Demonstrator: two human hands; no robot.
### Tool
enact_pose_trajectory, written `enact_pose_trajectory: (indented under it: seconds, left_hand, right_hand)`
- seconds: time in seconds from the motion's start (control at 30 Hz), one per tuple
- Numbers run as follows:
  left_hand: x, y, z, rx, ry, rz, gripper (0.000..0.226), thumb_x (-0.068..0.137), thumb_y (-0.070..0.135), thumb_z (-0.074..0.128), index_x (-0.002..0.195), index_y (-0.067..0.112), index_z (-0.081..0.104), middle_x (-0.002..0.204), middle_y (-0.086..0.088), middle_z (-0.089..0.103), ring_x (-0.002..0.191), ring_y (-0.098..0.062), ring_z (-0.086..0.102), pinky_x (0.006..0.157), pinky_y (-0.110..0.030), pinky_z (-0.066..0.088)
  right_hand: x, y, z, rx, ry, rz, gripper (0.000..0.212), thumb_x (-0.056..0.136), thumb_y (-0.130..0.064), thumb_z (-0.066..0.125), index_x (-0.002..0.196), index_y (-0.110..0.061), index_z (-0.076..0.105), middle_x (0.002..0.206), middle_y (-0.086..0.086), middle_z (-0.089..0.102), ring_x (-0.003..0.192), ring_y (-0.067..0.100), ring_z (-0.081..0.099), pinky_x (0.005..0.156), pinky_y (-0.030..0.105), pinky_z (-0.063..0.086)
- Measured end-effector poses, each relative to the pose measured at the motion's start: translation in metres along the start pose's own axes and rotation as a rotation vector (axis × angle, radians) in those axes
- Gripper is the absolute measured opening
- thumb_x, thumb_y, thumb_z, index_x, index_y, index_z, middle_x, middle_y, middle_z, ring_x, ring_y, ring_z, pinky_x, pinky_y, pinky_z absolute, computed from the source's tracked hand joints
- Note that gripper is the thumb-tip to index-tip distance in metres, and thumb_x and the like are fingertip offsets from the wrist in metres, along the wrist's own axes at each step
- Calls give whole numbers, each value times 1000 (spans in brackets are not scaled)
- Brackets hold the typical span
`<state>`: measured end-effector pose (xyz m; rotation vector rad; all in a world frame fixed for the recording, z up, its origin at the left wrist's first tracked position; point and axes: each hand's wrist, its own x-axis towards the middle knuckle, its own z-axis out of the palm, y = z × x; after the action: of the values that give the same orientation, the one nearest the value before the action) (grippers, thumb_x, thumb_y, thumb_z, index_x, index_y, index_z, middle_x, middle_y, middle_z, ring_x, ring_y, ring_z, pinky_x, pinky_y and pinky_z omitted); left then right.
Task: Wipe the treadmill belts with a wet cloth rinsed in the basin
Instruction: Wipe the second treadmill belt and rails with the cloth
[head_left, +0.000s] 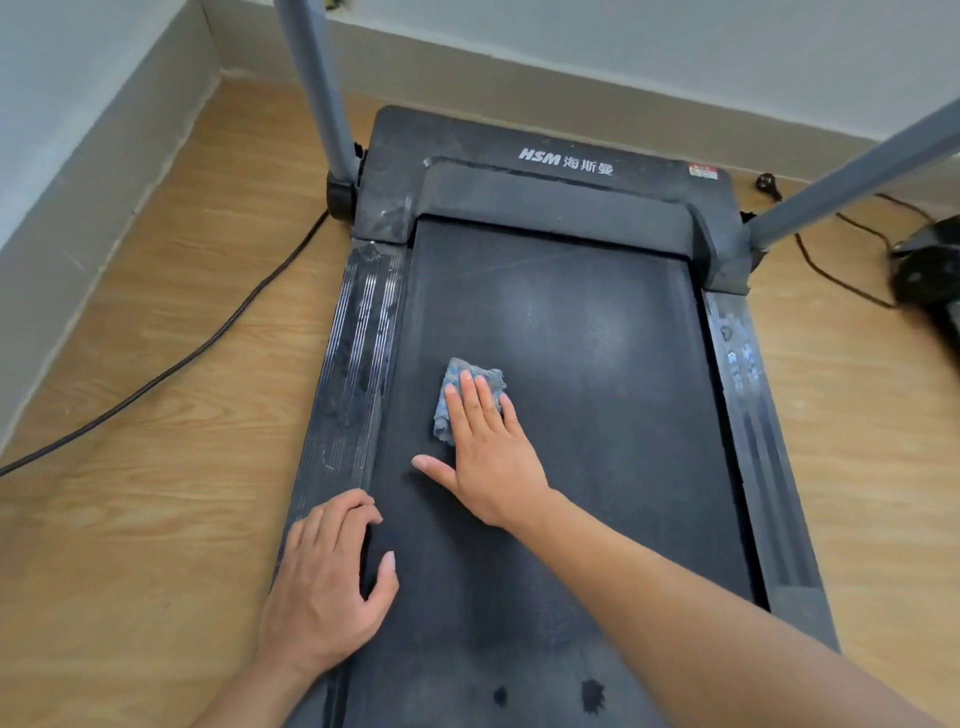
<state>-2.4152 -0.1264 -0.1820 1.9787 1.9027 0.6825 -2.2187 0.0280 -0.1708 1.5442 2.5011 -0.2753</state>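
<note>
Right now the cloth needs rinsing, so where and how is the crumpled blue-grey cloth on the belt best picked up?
Judging by its pose, pinch the crumpled blue-grey cloth at its bunched far-left edge, coming from above. That part sticks out beyond the flat right hand pressing on it; the black treadmill belt beneath allows no scooping under.

Under the right hand (485, 452) lies a mottled blue-grey cloth (460, 395) on the black belt (571, 364); beside the left hand (327, 587), a silver-striped side rail (358, 353) and tan wood-grain floor (182, 364).
</note>
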Motion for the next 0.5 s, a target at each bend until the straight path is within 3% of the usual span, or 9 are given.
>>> enact_pose_trajectory:
  seconds: [0.1, 0.23, 0.3, 0.4, 0.5]
  left_hand:
    - [0, 1, 2, 0, 2, -5, 36, 86, 41, 56, 112, 17, 61, 127, 6, 55, 108, -21, 56, 95, -34, 37]
    - [1, 1, 2, -12, -4, 0, 33, 86, 41, 56, 110, 18, 59, 126, 7, 54, 106, -20, 56, 95, -33, 37]
    - [1, 1, 1, -17, -1, 14, 31, 86, 41, 56, 108, 18, 59, 124, 7, 54, 107, -19, 56, 94, -31, 36]
    - [2, 0, 1, -13, -5, 28, 31, 87, 40, 58, 107, 17, 59, 123, 7, 54, 109, -19, 57, 95, -30, 36]
    - [2, 1, 1, -1, -21, 36, 31, 87, 41, 59, 108, 18, 59, 123, 8, 53, 111, -18, 57, 94, -32, 38]
  right_hand:
    - [-37, 64, 3, 1, -30, 161, 112, 85, -88, -9, 164, -8, -5, 171, 11, -13, 159, 25, -13, 130, 46, 1]
    - [-81, 177, -2, 39, -31, 473, 119, 84, -92, 4, 164, -4, 4, 172, 17, 2, 160, 28, -1, 129, 47, 8]
    - [-97, 216, -9, 70, -68, 549, 116, 85, -89, 12, 164, -5, 3, 172, 16, 1, 160, 26, -2, 129, 46, 9]
    - [-101, 229, -15, 235, -69, 555, 108, 87, -80, 21, 165, -7, 7, 173, 12, 0, 160, 21, -6, 130, 44, 4]
    - [-81, 194, -13, 391, 31, 588, 93, 97, -68, 28, 164, -4, 12, 173, 14, 2, 160, 23, -6, 130, 46, 4]
